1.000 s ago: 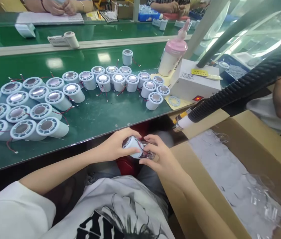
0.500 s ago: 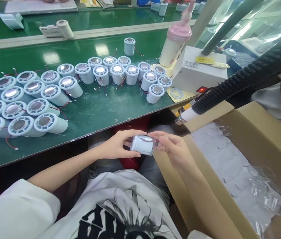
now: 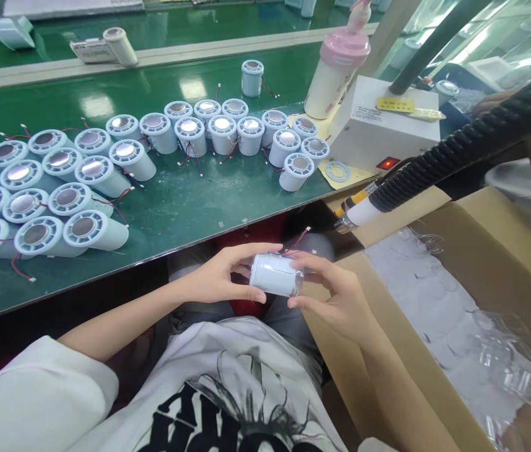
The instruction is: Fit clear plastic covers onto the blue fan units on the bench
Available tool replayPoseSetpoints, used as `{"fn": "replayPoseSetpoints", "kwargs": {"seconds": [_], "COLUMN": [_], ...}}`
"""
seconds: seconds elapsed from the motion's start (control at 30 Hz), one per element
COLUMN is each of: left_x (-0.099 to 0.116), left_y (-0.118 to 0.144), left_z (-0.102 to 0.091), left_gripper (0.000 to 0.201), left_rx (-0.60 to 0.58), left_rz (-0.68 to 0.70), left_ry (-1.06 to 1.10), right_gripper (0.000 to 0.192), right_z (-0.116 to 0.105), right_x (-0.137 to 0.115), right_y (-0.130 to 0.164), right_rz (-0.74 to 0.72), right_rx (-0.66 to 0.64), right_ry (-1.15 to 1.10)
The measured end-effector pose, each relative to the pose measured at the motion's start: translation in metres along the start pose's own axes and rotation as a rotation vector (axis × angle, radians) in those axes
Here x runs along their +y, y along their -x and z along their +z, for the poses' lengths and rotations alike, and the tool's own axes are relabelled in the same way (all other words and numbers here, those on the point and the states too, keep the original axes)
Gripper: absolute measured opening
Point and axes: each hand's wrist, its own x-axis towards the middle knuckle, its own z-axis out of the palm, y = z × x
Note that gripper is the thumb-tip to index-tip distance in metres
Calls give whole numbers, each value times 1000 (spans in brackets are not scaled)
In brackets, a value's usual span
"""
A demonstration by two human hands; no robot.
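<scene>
Cylinder (image 3: 275, 274) ×1 | left hand (image 3: 221, 276) fingers grasping it | right hand (image 3: 336, 298) fingers grasping it | pink-capped bottle (image 3: 336, 69) ×1

- White T-shirt (image 3: 228, 389) with short, loose sleeves, ending above the elbows.
- Bold black print across the chest: thin sketchy lines above, thick block letters below, cut off by the lower edge.
- Forearms bare; no watch, bracelet or gloves on either of the hands.
- Grey trousers (image 3: 289, 326) at the lap.
</scene>
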Motion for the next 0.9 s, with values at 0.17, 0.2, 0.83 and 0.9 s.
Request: {"fn": "replayPoseSetpoints", "kwargs": {"seconds": [0.17, 0.2, 0.83, 0.9], "left_x": [4, 4, 3, 3], "left_y": [3, 3, 8, 8], "left_z": [0, -1, -4, -5], "left_gripper": [74, 73, 74, 74], "left_rx": [-13, -14, -54, -50], "left_rz": [52, 58, 157, 164], "left_ry": [-51, -62, -192, -194], "right_gripper": [42, 42, 37, 34], "right_z": [2, 2, 8, 9], "right_x": [-5, -5, -10, -11], "right_y": [1, 1, -2, -3], "right_rz": [103, 113, 434, 452], "right_rx": [3, 2, 10, 18], "right_ry": [-101, -119, -438, -459]}}
